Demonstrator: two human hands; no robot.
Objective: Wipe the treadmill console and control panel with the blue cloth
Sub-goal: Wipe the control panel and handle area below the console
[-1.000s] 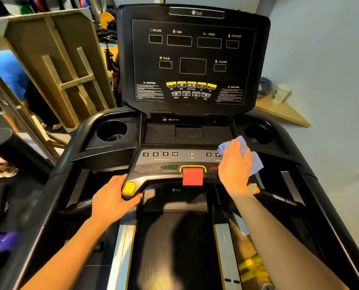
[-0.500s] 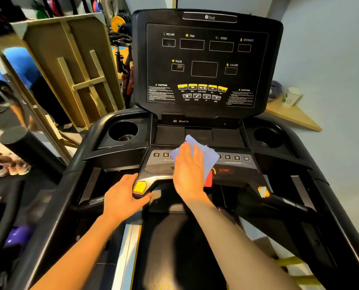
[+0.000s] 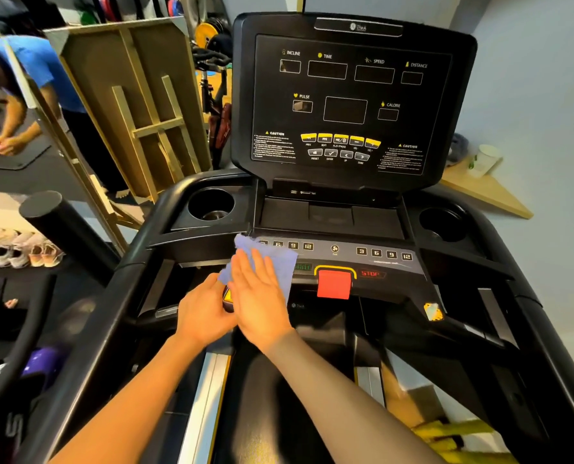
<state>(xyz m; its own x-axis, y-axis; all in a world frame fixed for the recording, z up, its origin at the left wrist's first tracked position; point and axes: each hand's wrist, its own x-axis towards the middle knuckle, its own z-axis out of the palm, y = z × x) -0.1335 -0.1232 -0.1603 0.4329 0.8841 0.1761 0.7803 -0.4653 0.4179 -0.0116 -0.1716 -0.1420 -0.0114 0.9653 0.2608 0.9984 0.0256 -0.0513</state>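
The black treadmill console [image 3: 352, 105] stands upright ahead with dark displays and yellow buttons. Below it runs the grey control panel [image 3: 379, 259] with number keys, a fan key and a red stop button [image 3: 334, 284]. My right hand [image 3: 260, 293] lies flat, fingers together, pressing the blue cloth [image 3: 278, 262] onto the panel's left end. The cloth covers the leftmost keys and part of the start label. My left hand [image 3: 203, 313] grips the left handlebar end, just beside the right hand, hiding most of its yellow button.
Cup holders [image 3: 212, 204] [image 3: 441, 222] flank the panel. A wooden frame [image 3: 134, 102] leans at the left, with a person in a blue shirt [image 3: 37, 68] bent over behind it. A wooden shelf [image 3: 486, 192] with a paper cup [image 3: 486, 159] is at the right wall. Shoes [image 3: 17, 247] sit on the floor.
My right hand has swept the blue cloth leftward along the control panel, from the right side past the stop button to the left end. The left hand has stayed on the handlebar.
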